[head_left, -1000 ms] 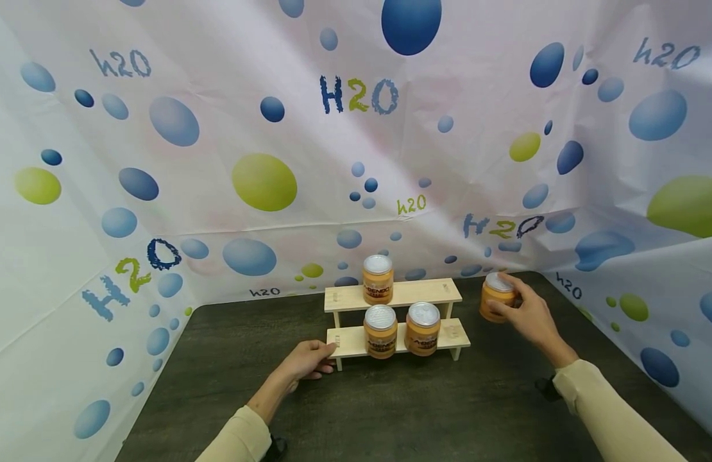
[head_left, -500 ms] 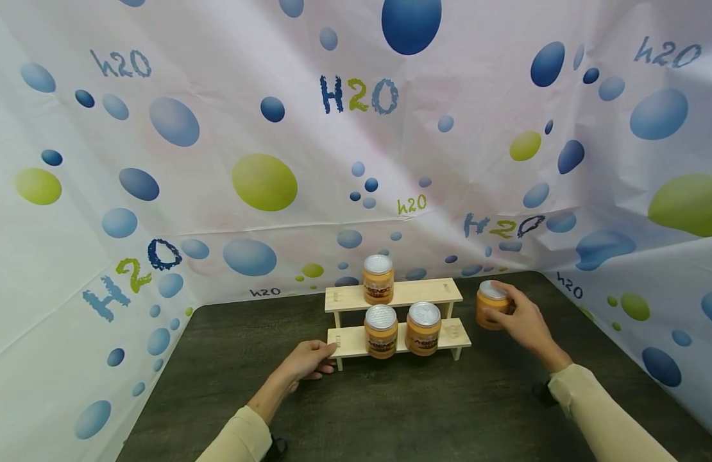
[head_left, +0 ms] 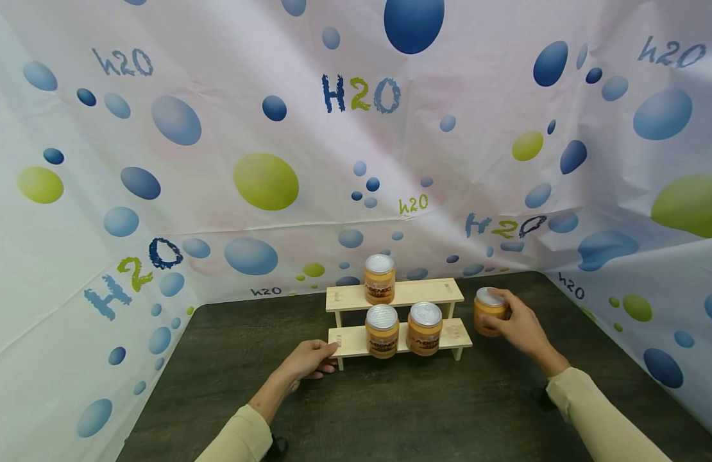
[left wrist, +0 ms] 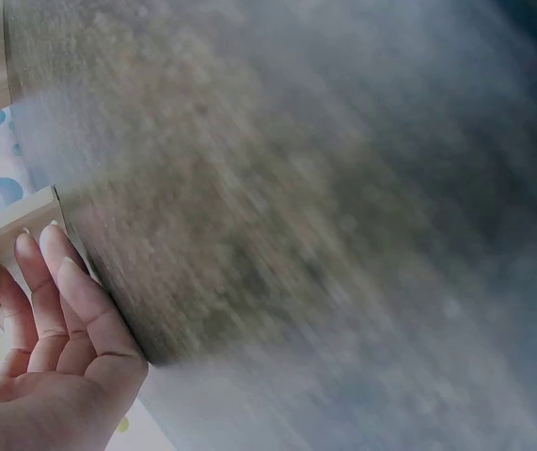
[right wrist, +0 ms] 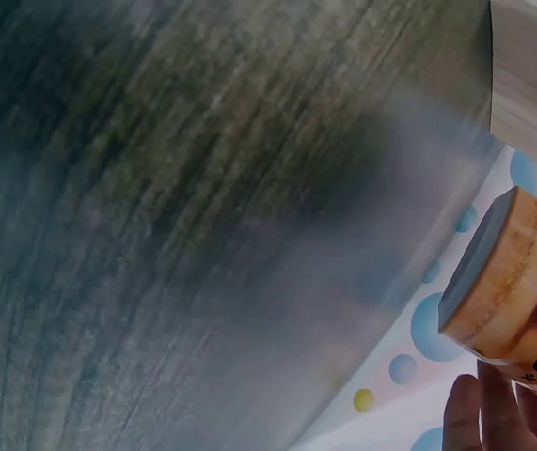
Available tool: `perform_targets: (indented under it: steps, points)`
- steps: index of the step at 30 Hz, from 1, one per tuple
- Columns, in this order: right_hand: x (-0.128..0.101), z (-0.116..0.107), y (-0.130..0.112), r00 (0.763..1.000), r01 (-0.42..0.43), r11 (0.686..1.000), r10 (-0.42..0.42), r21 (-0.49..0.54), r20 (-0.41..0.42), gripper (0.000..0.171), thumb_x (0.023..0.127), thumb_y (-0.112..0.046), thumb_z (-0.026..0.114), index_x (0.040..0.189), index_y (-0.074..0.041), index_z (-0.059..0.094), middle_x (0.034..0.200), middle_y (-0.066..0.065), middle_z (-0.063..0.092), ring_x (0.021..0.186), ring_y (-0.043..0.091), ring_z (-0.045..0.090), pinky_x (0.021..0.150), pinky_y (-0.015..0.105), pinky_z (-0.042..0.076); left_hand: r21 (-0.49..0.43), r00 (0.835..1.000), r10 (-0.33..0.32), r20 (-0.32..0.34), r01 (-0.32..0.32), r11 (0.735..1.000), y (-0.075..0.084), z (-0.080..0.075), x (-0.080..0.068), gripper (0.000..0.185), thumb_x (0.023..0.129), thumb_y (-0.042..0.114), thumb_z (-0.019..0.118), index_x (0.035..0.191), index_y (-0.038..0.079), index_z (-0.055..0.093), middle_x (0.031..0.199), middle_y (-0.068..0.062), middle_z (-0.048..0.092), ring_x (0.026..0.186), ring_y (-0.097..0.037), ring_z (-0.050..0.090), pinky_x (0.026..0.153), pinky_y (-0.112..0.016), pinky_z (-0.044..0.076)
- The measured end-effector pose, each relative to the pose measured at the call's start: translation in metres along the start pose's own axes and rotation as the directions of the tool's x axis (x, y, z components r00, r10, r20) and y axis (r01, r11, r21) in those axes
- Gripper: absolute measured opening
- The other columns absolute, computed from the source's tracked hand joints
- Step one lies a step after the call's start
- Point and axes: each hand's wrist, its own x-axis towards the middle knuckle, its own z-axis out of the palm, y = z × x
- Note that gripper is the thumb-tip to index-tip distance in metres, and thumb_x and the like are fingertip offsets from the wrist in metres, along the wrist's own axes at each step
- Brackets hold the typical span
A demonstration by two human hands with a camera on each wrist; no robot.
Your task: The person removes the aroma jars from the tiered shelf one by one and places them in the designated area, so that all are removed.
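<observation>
A two-step wooden shelf [head_left: 356, 298] stands on the dark table [head_left: 390, 410]. One orange jar with a silver lid [head_left: 380, 279] sits on its upper step, and two more [head_left: 381, 331] [head_left: 424, 328] sit on the lower step. My left hand [head_left: 310, 359] rests against the lower step's left end [left wrist: 9, 230], fingers [left wrist: 52, 282] lightly curled on the wood. My right hand [head_left: 514, 321] grips a fourth orange jar [head_left: 487, 311] just right of the shelf, low near the table; in the right wrist view that jar [right wrist: 517, 282] shows above my fingertips [right wrist: 494, 413].
A white backdrop with blue and green bubbles and "H2O" prints [head_left: 360, 95] walls the table at the back and both sides. Bare dark tabletop stretches in front of the shelf. A corner of the shelf [right wrist: 531, 85] shows in the right wrist view.
My right hand has carried the jar down and slightly left, closer to the shelf's right end. The left hand has stayed on the lower step.
</observation>
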Motion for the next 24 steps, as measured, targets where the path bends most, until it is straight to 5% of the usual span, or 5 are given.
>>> perform_targets:
  steps: [24]
  points:
    - [-0.001,0.011,0.002,0.996,-0.065,0.998,0.065,-0.009,0.066,0.067,0.079,-0.041,0.069,0.134,-0.017,0.038,0.121,0.021,0.050,0.103,0.037,0.054,0.076,0.047,0.046,0.009,1.000,-0.013,0.004,0.013,1.000,-0.001,0.000,0.001,0.048,0.087,0.052,0.053,0.102,0.008,0.062,0.092,-0.003,0.067,0.076,-0.012,0.064,0.066,-0.031,0.052]
